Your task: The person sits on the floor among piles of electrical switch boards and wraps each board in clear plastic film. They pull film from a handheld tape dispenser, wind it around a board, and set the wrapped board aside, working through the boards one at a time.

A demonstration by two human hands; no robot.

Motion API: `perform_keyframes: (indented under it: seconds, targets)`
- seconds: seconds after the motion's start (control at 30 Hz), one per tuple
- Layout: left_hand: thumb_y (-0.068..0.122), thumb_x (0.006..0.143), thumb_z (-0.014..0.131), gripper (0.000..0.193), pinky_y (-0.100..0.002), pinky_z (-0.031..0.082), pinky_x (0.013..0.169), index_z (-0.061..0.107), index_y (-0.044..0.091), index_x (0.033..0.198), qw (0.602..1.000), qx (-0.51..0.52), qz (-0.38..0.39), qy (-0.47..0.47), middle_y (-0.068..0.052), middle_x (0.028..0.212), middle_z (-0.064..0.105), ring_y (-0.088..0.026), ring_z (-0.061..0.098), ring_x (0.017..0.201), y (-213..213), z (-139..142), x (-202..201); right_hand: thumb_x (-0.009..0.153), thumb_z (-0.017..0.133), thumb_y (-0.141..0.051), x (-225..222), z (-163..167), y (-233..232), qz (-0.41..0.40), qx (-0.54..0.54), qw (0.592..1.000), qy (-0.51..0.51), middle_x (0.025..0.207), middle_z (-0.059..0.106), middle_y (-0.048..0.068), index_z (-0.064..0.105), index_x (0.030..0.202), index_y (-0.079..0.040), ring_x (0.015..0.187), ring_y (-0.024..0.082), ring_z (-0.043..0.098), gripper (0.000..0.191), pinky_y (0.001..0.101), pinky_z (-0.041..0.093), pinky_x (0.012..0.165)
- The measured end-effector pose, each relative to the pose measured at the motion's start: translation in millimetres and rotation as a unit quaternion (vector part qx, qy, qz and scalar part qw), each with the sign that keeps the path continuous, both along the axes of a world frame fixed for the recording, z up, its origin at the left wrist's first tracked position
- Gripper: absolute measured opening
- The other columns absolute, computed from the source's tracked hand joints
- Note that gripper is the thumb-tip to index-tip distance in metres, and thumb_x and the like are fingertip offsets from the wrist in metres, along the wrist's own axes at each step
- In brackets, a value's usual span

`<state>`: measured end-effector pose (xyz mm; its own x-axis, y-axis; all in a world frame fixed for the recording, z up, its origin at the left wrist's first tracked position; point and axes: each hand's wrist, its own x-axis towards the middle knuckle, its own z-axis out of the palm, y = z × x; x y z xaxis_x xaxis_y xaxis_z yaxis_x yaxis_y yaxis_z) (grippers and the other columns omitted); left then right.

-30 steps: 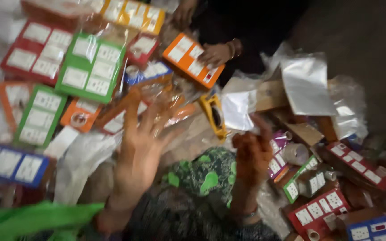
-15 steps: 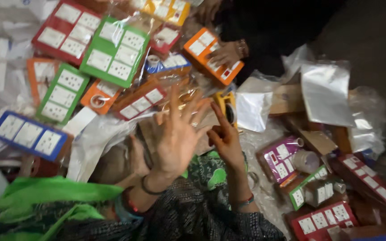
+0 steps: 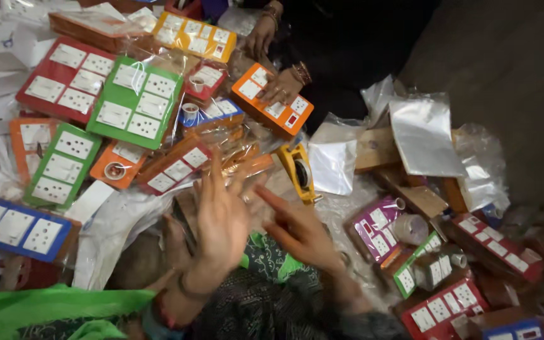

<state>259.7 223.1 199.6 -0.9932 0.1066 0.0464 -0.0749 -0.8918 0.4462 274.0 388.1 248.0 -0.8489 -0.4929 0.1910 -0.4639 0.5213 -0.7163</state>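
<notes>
Left hand (image 3: 221, 220) raised, fingers spread wide, holding nothing. Right hand (image 3: 300, 230) beside it, fingers part open, empty, index pointing left. Both hover above clear plastic bags (image 3: 127, 220) and brown-edged switch board (image 3: 177, 167), just below yellow tape dispenser (image 3: 298, 171). Board looks stiff, flat, light; wrapper likely slippery, so grip by long edges. Bags soft, crinkly. Another person's hand (image 3: 281, 88) rests on orange board (image 3: 272, 101). Green board (image 3: 135, 104) upper left.

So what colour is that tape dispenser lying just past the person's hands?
Yellow, with a dark roll inside: the tape dispenser, clearest in the head view.
</notes>
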Motion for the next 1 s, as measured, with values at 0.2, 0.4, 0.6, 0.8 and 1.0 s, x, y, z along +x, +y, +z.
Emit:
perform_keyframes:
  seconds: [0.2, 0.4, 0.6, 0.8, 1.0]
  targets:
    - [0.051, 0.097, 0.053, 0.067, -0.057, 0.026, 0.116, 0.022, 0.025, 0.15, 0.918, -0.209, -0.025, 0.337, -0.019, 0.152, 0.038, -0.038, 0.04, 0.141, -1, 54, 64, 0.09, 0.062, -0.009, -14, -162, -30, -0.001, 0.015, 0.985, -0.172, 0.081, 0.071, 0.016, 0.038, 0.16, -0.017, 0.069, 0.026, 0.067, 0.075, 0.037, 0.055, 0.068]
    - [0.038, 0.097, 0.061, 0.043, -0.051, 0.036, 0.108, 0.04, 0.019, 0.13, 0.797, -0.307, -0.064, 0.517, -0.014, 0.134, 0.051, -0.032, 0.052, 0.128, -4, 55, 57, 0.09, 0.064, -0.012, 4, -227, -39, 0.134, 0.08, 0.976, -0.152, 0.103, 0.072, 0.021, 0.044, 0.158, -0.018, 0.081, 0.036, 0.071, 0.072, 0.0429, 0.057, 0.076]
    - [0.026, 0.097, 0.069, 0.02, -0.044, 0.045, 0.101, 0.059, 0.014, 0.11, 0.763, -0.367, -0.093, 0.524, -0.008, 0.116, 0.065, -0.026, 0.063, 0.115, -16, 52, 65, 0.095, 0.065, -0.016, 6, -279, -43, 0.139, 0.022, 0.98, -0.142, 0.119, 0.073, 0.018, 0.063, 0.136, -0.008, 0.106, 0.035, 0.071, 0.042, 0.0415, 0.055, 0.094]
    - [0.015, 0.098, 0.073, 0.007, -0.039, 0.054, 0.098, 0.07, 0.009, 0.099, 0.782, -0.379, -0.136, 0.476, -0.005, 0.103, 0.071, -0.022, 0.071, 0.108, -27, 58, 60, 0.093, 0.066, -0.012, 18, -312, -33, 0.137, 0.008, 0.967, -0.215, 0.121, 0.07, 0.017, 0.061, 0.133, -0.008, 0.108, 0.031, 0.069, 0.04, 0.0392, 0.056, 0.091]
    - [0.032, 0.091, 0.077, 0.03, -0.043, 0.052, 0.097, 0.071, 0.015, 0.114, 0.727, -0.493, -0.049, 0.476, -0.008, 0.123, 0.068, -0.029, 0.067, 0.116, -45, 38, 44, 0.091, 0.067, -0.008, -1, -279, -14, 0.087, -0.067, 0.968, -0.225, 0.123, 0.067, 0.016, 0.059, 0.13, -0.007, 0.111, 0.027, 0.067, 0.039, 0.0368, 0.056, 0.088]
